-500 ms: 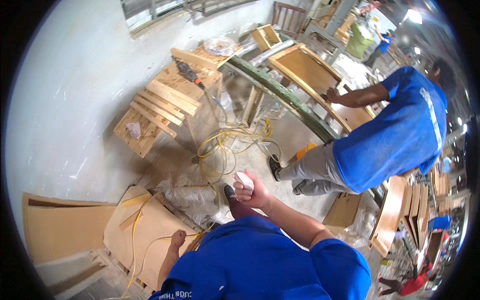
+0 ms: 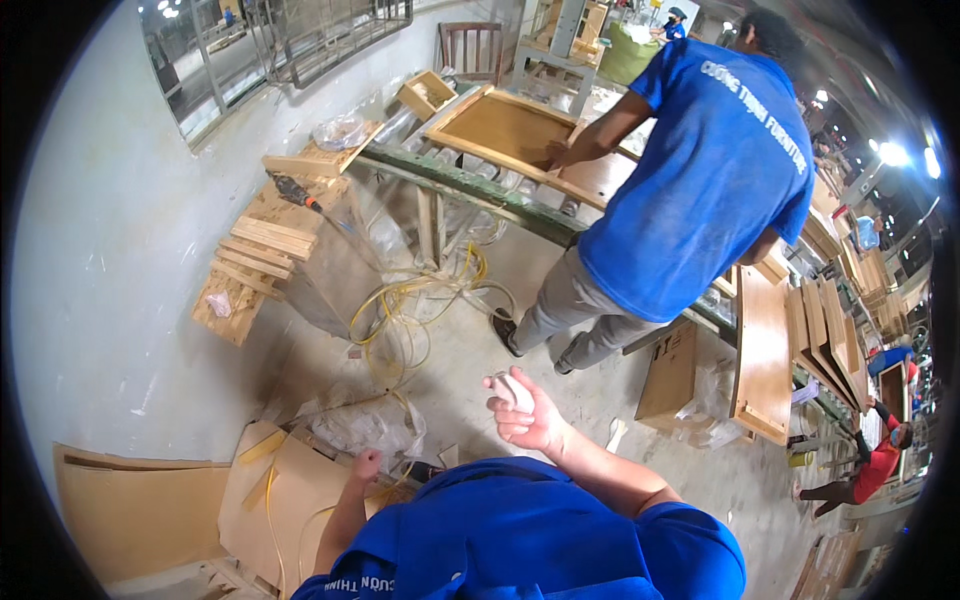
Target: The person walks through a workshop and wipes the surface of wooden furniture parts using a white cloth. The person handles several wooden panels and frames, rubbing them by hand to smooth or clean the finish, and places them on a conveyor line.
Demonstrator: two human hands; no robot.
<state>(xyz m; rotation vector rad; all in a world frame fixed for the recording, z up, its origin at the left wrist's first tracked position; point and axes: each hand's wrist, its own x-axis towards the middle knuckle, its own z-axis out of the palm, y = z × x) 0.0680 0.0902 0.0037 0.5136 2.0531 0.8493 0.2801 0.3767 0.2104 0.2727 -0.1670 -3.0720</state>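
In front of my body, my right hand [image 2: 535, 425] is closed around a small whitish block [image 2: 513, 394], held up above the concrete floor. The block looks pale and smooth; its exact kind does not show. Lower and to the left hangs my left hand [image 2: 367, 464], curled into a fist with nothing showing in it. It is nearest to a crumpled clear plastic sheet [image 2: 370, 428] and a tan board [image 2: 290, 500] on the floor.
A co-worker in a blue shirt [image 2: 700, 180] leans over a framed wooden panel [image 2: 510, 130] on a green bench [image 2: 470, 190]. Yellow hoses [image 2: 400, 310] coil on the floor. A power tool [image 2: 297, 192] and wood strips [image 2: 262, 245] lie on a wooden stand. Boards [image 2: 765, 350] lean at right.
My view has turned right and upward, so the co-worker and bench appear farther left. My right hand still grips the whitish block, and my left hand stays closed.
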